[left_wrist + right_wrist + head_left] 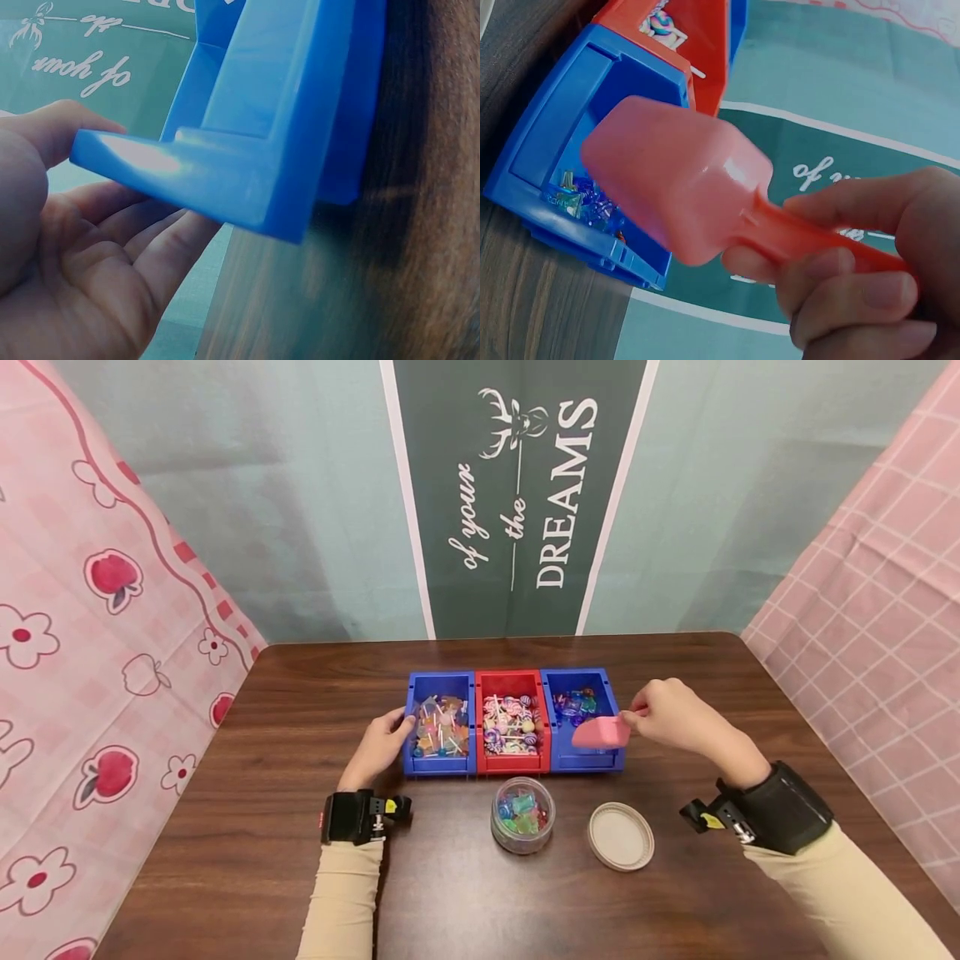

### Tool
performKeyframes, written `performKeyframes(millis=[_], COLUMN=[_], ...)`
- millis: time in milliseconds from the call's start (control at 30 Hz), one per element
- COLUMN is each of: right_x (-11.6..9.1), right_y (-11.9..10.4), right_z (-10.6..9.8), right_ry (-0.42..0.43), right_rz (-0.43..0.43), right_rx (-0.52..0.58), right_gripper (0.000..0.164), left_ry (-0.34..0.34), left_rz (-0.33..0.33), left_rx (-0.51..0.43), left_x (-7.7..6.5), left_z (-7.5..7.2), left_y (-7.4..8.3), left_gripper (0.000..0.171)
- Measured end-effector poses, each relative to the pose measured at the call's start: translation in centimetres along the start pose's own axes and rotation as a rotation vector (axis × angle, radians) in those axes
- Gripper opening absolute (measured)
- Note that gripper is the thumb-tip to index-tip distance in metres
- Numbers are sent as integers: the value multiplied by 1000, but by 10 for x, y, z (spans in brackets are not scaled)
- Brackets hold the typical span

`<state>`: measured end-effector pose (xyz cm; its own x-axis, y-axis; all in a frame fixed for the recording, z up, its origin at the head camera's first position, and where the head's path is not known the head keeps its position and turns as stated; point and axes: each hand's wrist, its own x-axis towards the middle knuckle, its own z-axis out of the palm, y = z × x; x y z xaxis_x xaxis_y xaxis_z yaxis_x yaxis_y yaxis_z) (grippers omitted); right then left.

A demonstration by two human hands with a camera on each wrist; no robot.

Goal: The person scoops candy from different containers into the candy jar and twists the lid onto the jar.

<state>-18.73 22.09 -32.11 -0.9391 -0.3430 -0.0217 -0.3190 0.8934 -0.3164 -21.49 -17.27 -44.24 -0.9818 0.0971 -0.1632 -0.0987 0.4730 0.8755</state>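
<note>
- Gripping pink scoop by its handle in R hand, w/ thumb & curled fingers clamped round it.
- Holding pink scoop just above front part of R blue bin, nr its R side; can't tell what's in the bowl.
- Pinching outer side wall of L blue bin btwn thumb & fingers of L hand.
- Standing side by side in one touching row on dk brown table, w/ red bin btwn both blue ones.
- Heaped w/ pale orange & clear bits in L blue bin, swirly lollipops in red bin, shiny blue & green bits in R blue bin.
- Note clear jar in front of red bin, w/ coloured see-through pieces inside.
- See round pale lid lying flat nr clear jar, on its R, in front of R blue bin.
</note>
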Motion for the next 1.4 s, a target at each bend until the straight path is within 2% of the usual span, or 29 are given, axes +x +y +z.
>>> performKeyframes(millis=[267,367,533,667,767,1100,1400], right_x=[18,27,44,57,64,74,72], right_y=[-8,-14,-24,-31,-33,-32,-33], right_z=[2,1,-3,-3,-3,8,18], right_ry=[-93,-148,-254,-314,-348,-380,-355], right_rz=[133,181,263,305,334,383,409], right_rx=[-36,-75,-159,-194,-194,-193,-186], right_gripper=[47,46,30,39,38,39,42], left_ry=[0,-5,0,4,7,3,7], left_rz=[2,-3,0,-8,-12,-2,-2], left_rx=[8,12,16,10,4,3,9], left_x=[-1,-1,-1,0,0,1,1], left_z=[0,0,0,0,0,1,1], left_y=[0,-1,-2,-1,0,-1,-2], left_gripper=[49,49,49,49,49,49,50])
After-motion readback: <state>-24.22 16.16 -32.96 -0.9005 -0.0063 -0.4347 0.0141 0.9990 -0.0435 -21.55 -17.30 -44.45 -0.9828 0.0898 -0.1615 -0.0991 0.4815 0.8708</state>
